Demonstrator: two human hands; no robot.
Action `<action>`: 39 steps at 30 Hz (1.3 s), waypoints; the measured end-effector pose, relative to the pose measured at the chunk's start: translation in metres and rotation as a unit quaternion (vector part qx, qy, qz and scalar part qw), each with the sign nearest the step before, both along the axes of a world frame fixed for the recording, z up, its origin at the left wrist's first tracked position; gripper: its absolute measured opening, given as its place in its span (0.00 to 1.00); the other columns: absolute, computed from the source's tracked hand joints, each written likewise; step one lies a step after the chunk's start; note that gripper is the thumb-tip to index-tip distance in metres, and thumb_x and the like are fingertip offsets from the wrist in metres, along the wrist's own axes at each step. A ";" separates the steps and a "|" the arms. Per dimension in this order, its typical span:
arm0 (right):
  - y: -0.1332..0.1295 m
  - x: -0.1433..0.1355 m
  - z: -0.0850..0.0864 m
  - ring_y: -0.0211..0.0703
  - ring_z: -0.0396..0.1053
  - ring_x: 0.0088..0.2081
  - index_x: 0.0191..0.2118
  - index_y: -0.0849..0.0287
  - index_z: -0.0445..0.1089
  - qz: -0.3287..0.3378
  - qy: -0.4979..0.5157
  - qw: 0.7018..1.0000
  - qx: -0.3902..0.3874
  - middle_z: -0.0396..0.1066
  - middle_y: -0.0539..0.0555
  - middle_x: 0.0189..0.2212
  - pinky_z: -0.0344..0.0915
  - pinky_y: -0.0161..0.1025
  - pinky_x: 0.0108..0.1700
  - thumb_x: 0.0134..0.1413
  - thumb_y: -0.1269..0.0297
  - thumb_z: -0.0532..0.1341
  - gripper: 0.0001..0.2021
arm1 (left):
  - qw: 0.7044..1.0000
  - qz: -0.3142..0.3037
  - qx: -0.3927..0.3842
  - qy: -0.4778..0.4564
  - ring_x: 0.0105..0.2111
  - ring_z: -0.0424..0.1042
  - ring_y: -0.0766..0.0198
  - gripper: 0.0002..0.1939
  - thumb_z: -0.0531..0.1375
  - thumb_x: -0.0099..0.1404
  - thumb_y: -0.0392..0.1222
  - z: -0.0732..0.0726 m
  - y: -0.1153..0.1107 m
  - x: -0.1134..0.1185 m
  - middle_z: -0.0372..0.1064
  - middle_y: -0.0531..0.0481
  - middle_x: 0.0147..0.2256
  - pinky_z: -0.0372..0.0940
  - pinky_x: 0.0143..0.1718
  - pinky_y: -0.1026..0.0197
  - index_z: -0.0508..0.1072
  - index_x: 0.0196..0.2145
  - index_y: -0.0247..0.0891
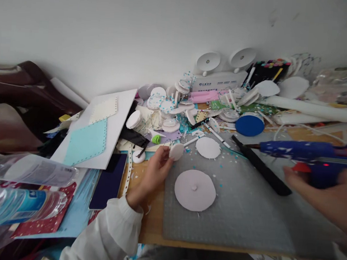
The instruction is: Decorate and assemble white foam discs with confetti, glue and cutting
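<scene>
Pinched in the fingers of my left hand (157,167) is a small white disc (176,152), held over the left edge of the grey cutting mat (244,223). My right hand (327,196) grips a blue glue gun (294,150) with a red trigger, its nozzle pointing left. A larger pale disc (195,195) with a small round bump at its centre lies on the mat, below my left hand. Behind it rests another white disc (208,147). A black stick-like tool (261,165) lies slantwise under the glue gun's nozzle.
White disc pieces (171,106) and scraps are heaped at the back. A blue disc (249,124) lies at the mat's far edge. To the left are a dark phone (108,181), a white board (82,140) and plastic bottles (27,205). A white box (219,82) stands against the wall.
</scene>
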State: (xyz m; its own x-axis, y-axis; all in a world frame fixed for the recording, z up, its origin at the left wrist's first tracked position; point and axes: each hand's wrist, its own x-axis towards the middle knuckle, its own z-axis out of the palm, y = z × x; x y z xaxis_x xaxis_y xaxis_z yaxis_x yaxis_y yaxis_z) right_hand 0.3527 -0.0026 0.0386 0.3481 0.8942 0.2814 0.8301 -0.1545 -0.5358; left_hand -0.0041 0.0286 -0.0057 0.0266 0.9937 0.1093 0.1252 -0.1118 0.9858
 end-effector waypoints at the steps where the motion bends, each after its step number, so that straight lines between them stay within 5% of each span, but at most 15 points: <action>1: 0.004 -0.011 0.004 0.47 0.60 0.17 0.15 0.47 0.61 -0.037 -0.001 0.999 -0.030 0.62 0.53 0.12 0.55 0.45 0.21 0.24 0.57 0.71 0.16 | 1.000 0.000 0.007 0.027 0.40 0.74 0.58 0.13 0.64 0.61 0.46 0.000 0.002 -0.001 0.74 0.46 0.40 0.69 0.42 0.57 0.70 0.41 0.40; 7: 0.005 -0.032 0.008 0.50 0.60 0.17 0.11 0.47 0.58 -0.082 0.009 0.994 -0.071 0.62 0.53 0.11 0.54 0.45 0.21 0.16 0.58 0.68 0.16 | 0.982 0.001 0.053 0.182 0.44 0.74 0.52 0.17 0.63 0.64 0.45 0.010 -0.002 -0.021 0.75 0.45 0.47 0.66 0.49 0.51 0.73 0.51 0.46; 13: -0.003 -0.007 -0.007 0.47 0.56 0.15 0.14 0.46 0.59 -0.076 -0.020 0.994 -0.078 0.60 0.52 0.11 0.52 0.44 0.20 0.16 0.53 0.71 0.18 | 0.878 0.047 0.199 0.434 0.45 0.72 0.49 0.17 0.61 0.65 0.45 0.023 -0.029 -0.021 0.72 0.41 0.45 0.67 0.47 0.49 0.72 0.51 0.44; 20: 0.008 -0.023 -0.004 0.47 0.55 0.16 0.14 0.45 0.52 -0.056 -0.038 0.998 -0.015 0.55 0.50 0.11 0.53 0.44 0.22 0.20 0.54 0.66 0.18 | 0.905 -0.153 0.076 0.389 0.56 0.63 0.37 0.49 0.72 0.45 0.60 0.016 -0.065 0.015 0.64 0.34 0.56 0.61 0.55 0.35 0.60 0.60 0.39; 24: 0.018 -0.047 0.004 0.44 0.55 0.17 0.17 0.46 0.50 -0.001 -0.054 0.995 0.086 0.53 0.48 0.11 0.57 0.45 0.25 0.27 0.55 0.62 0.16 | 0.940 -0.170 0.068 0.289 0.56 0.63 0.40 0.48 0.73 0.46 0.53 0.011 -0.052 0.009 0.63 0.37 0.56 0.58 0.57 0.36 0.59 0.60 0.42; 29: 0.030 -0.077 0.010 0.39 0.51 0.13 0.13 0.49 0.52 0.066 0.012 0.985 0.158 0.51 0.46 0.09 0.57 0.41 0.21 0.31 0.57 0.61 0.15 | 0.993 -0.101 -0.005 -0.062 0.56 0.65 0.44 0.46 0.75 0.42 0.54 0.015 -0.026 -0.002 0.65 0.41 0.56 0.59 0.58 0.45 0.62 0.56 0.46; 31: 0.031 -0.087 0.005 0.40 0.54 0.12 0.13 0.50 0.55 0.094 0.042 0.979 0.175 0.56 0.47 0.09 0.57 0.41 0.19 0.33 0.59 0.61 0.13 | 0.973 -0.083 -0.089 -0.195 0.53 0.69 0.43 0.40 0.70 0.47 0.61 0.020 -0.020 0.001 0.69 0.42 0.53 0.64 0.53 0.46 0.65 0.54 0.45; 34: 0.025 -0.100 -0.010 0.43 0.59 0.12 0.16 0.51 0.60 0.130 0.055 0.974 0.175 0.61 0.49 0.09 0.58 0.40 0.17 0.38 0.59 0.62 0.10 | 0.902 -0.103 -0.241 -0.344 0.47 0.74 0.41 0.36 0.53 0.58 0.70 0.029 -0.018 0.010 0.74 0.39 0.47 0.68 0.45 0.44 0.71 0.51 0.39; 39: 0.010 -0.105 -0.033 0.54 0.73 0.25 0.33 0.53 0.64 0.259 -0.031 0.946 0.190 0.72 0.57 0.24 0.70 0.47 0.26 0.45 0.61 0.61 0.07 | 0.786 -0.181 -0.351 -0.475 0.39 0.77 0.47 0.31 0.51 0.61 0.64 0.032 -0.024 0.020 0.76 0.43 0.45 0.68 0.41 0.47 0.70 0.53 0.43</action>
